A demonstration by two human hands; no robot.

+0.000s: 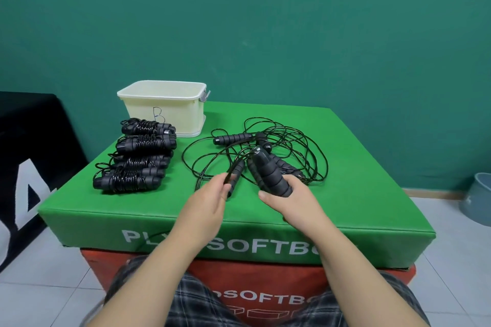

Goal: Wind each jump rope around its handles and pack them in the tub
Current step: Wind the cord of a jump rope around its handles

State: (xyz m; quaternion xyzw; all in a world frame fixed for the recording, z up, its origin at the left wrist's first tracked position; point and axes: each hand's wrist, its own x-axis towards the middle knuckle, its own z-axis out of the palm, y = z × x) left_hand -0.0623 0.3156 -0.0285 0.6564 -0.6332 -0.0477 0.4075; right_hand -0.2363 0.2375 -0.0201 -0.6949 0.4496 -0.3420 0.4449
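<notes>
Four wound jump ropes [138, 156] lie stacked at nine o'clock on the green foam box [345, 194], the cream tub [162, 106] just behind at eleven. Left hand [210, 202] pinches black cord [231, 167] at centre. Right hand [295, 199] grips a pair of foam handles [271, 172]. Loose ropes [292, 146] tangle toward one o'clock.

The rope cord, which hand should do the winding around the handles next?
Left, probably. The left hand already pinches the loose cord, while the right hand grips the paired handles, so it can steady them.
</notes>
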